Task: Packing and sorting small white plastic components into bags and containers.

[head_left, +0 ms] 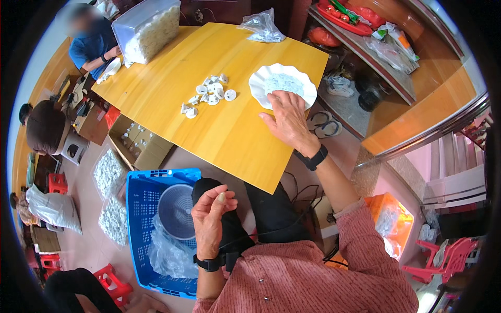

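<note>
A white scalloped plate (282, 83), heaped with small pale translucent pieces, is seen near the table's (172, 99) right edge, and its near rim is touched by the right hand (288, 121), fingers spread flat and nothing gripped. The left hand (210, 219) is held loosely curled and empty over the lap, off the near edge. Bare yellow tabletop is left open between the plate and a cluster of white caps (207, 95) mid-table.

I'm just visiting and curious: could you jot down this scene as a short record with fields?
Setting: yellow table, seen from above
Right hand: reaching into a white plate of small white pieces
Left hand: raised over the lap, fingers curled; whether it holds anything cannot be told
Table middle: loose white parts
Table far side: clear tub, plastic bag
Floor: blue crate with a grey bowl
Others: a person at the far corner
</note>
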Demonstrator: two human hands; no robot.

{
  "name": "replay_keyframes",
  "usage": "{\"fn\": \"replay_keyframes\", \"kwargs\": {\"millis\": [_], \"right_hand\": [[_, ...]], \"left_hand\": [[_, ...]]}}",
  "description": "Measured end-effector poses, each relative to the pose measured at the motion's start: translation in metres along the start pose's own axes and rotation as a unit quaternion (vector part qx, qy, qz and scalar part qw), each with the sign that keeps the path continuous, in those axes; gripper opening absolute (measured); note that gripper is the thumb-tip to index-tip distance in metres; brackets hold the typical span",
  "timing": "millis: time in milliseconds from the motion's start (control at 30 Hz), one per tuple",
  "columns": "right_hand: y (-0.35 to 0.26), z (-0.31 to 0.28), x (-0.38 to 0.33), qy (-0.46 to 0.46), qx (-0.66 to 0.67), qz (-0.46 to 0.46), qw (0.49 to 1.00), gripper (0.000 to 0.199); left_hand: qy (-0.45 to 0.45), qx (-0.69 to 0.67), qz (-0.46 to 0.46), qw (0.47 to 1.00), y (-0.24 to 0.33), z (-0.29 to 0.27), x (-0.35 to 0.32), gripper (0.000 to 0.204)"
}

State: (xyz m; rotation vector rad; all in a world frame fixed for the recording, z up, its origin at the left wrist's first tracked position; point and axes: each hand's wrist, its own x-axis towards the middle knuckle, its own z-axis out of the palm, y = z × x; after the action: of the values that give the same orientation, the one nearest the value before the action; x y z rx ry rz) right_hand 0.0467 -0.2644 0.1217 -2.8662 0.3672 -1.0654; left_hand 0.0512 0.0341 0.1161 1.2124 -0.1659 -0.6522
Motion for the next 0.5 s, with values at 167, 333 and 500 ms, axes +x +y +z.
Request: {"fn": "replay_keyframes", "kwargs": {"millis": [167,333,500], "right_hand": [[0.006,0.020,-0.006,-0.006,0.022,0.004,1.000,0.025],[0.001,0.016,-0.010,0.052,0.041,0.011,0.998,0.017],[-0.002,0.008,-0.012,0.071,0.060,0.007,0.996,0.017]], "left_hand": [[0.012,-0.005,-0.003,1.000,-0.001,-0.007,-0.001,0.023],[0.028,0.008,-0.012,0.999,0.002,-0.012,0.004,0.023],[0.017,0.024,-0.009,1.000,0.007,-0.007,0.016,0.023]]}}
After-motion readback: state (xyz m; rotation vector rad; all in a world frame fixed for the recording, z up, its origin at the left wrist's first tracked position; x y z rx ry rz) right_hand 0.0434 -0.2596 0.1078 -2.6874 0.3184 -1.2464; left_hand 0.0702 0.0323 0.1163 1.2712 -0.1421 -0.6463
